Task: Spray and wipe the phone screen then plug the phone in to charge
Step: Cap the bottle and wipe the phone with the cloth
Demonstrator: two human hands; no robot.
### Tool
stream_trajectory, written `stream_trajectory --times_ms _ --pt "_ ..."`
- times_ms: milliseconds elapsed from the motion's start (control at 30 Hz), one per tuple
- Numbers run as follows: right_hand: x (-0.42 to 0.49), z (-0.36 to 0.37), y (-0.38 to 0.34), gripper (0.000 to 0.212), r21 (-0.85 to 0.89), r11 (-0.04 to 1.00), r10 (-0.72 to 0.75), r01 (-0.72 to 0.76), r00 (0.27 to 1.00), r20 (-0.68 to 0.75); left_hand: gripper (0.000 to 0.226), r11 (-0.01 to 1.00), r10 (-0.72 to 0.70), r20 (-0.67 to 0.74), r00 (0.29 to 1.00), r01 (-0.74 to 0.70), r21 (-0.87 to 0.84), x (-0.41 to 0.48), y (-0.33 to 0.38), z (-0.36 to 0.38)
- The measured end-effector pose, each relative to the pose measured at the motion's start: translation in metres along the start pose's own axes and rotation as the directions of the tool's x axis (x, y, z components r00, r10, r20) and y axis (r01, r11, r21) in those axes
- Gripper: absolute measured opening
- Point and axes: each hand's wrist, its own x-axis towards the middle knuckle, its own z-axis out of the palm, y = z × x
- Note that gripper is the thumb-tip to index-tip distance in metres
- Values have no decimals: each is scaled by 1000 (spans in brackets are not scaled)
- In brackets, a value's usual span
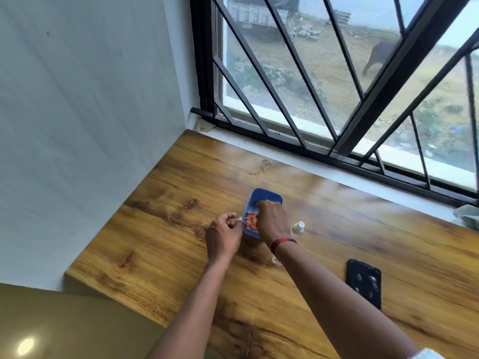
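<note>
Right hand (270, 218): reaching down into the blue tray (267, 196), fingers curled among its contents; whether this grip is clamped on anything cannot be told. Red thread band (283, 242) around the wrist.

Left hand (224, 235): just beside the tray's left wall, touching or nearly touching it; grip curled together into a loose fist, a small pale item partly visible at the fingertips, too hidden to identify.

Blue tray: rectangular, rounded corners, standing on the counter (160, 229); orange-red material (251, 221) visible inside, near its left wall.

Spray bottle (298, 229): small, clear, white-capped, upright, just right of the tray, partly behind the right wrist.

Phone (365, 282): dark, flat on the counter, well apart from the tray to its right and nearer the person; smudges and spots on its face; untouched by either hand.

Counter: wood-grain, glossy, a faint ring-shaped mark beyond the tray.

Window (337, 86): beyond the tray, dark diagonal metal bars, blurred open ground outside.

Cloth (467, 216): pale, crumpled, at the picture's far right edge, well apart from the tray.

Wall (90, 112): plain white, left of the tray.
</note>
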Motion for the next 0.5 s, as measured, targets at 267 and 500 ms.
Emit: stream_trajectory --times_ms 267,500 --pt "19 9 -12 11 -191 981 -17 42 991 132 15 995 60 110 992 -69 73 13 -4 7" --pt "28 18 -11 19 -229 971 -17 62 981 192 19 996 58 117 992 -64 55 13 -5 9"
